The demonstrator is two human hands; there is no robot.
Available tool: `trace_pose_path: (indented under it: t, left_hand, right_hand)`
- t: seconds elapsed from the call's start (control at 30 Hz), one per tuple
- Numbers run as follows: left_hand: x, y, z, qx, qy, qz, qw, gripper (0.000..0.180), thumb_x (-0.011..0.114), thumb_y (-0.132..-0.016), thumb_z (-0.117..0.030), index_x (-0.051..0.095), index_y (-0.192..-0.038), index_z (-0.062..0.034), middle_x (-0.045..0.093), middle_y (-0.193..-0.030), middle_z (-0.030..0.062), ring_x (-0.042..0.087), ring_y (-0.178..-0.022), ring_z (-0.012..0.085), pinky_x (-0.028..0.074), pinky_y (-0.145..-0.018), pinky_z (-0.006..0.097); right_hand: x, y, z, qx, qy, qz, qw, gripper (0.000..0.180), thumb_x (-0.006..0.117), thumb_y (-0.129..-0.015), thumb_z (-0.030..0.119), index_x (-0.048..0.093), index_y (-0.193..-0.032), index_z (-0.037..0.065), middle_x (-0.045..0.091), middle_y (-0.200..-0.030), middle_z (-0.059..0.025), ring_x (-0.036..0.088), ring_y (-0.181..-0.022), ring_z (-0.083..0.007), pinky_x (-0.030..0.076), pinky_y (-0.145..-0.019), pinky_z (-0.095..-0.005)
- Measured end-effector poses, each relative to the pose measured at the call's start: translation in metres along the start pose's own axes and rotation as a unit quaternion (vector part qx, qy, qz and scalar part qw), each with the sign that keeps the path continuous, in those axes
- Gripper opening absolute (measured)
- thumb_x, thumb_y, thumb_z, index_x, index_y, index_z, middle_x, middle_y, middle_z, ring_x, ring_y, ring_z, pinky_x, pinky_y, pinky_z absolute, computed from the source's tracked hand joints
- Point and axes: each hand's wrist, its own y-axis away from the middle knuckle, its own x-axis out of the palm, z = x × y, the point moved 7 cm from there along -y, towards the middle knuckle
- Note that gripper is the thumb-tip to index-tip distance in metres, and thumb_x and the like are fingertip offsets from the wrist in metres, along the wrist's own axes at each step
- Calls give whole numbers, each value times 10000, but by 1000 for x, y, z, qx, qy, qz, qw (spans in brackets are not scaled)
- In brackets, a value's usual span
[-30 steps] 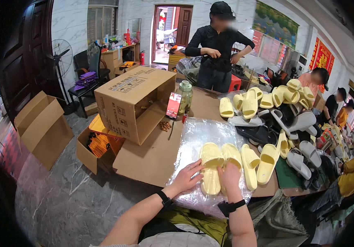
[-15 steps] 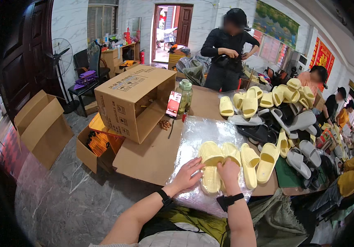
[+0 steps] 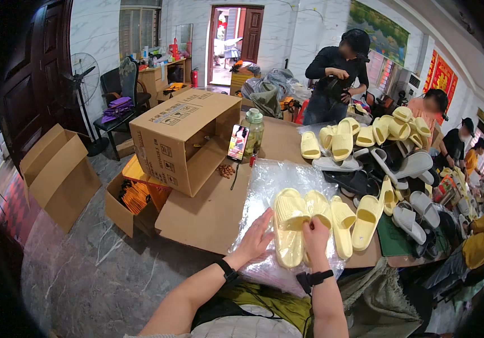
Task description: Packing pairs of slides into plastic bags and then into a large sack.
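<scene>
A pair of pale yellow slippers lies in front of me on a stack of clear plastic bags. Flat along the outer side of the left slipper is my left hand, its fingers stretched out. Over the right slipper, my right hand is closed in a pinch at the inner edge of the strap. What its fingertips hold is hidden. Just to the right, another yellow pair, a narrower-looking slipper and its mate, lies side by side.
A heap of yellow, grey and black slippers covers the table's right side. An open cardboard box stands at left, beside a phone and a green-tinted jar. Across the table stands a person in black; others work farther right.
My left hand has slid back slightly from the left slipper's strap to its side. My right hand stays closed at the right slipper. The person in black has shifted right and leaned lower.
</scene>
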Motion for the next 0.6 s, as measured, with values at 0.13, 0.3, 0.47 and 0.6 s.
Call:
trace_pose_path:
  t: [0.13,0.3,0.47,0.6]
  left_hand:
    - [-4,-3,-13,39,-20,-14,999,639,537,-998,-310,331,-1537,-34,323,-1576,275,391,-1401,447,341,-1149,472]
    - [6,-3,-3,-20,-29,46,998,649,528,-1003,-360,320,-1555,-89,289,-1602,254,456,-1335,469,397,-1099,488]
    - [7,0,1,-32,-54,47,997,589,610,-956,-312,448,-1468,-68,397,-1544,249,535,-1253,451,449,-1042,470]
    - [8,1,-4,-42,-63,46,996,556,631,-938,-304,497,-1416,-52,459,-1502,238,544,-1244,443,462,-1028,465]
  right_hand:
    - [-30,20,18,8,-39,-17,999,198,680,-856,132,559,-791,-10,592,-678,-177,580,-610,-345,460,-597,-404]
    - [-98,60,-9,-37,-151,-169,973,179,666,-941,145,629,-914,-28,611,-771,-92,539,-716,-161,441,-658,-329]
    - [-215,123,-97,26,-280,-390,877,294,606,-1004,210,644,-1155,-39,671,-1152,-143,614,-1013,-203,496,-890,-357]
    - [-319,217,-273,128,-52,-537,832,328,565,-1011,210,624,-1215,-40,636,-1250,-180,599,-1093,-281,474,-981,-385]
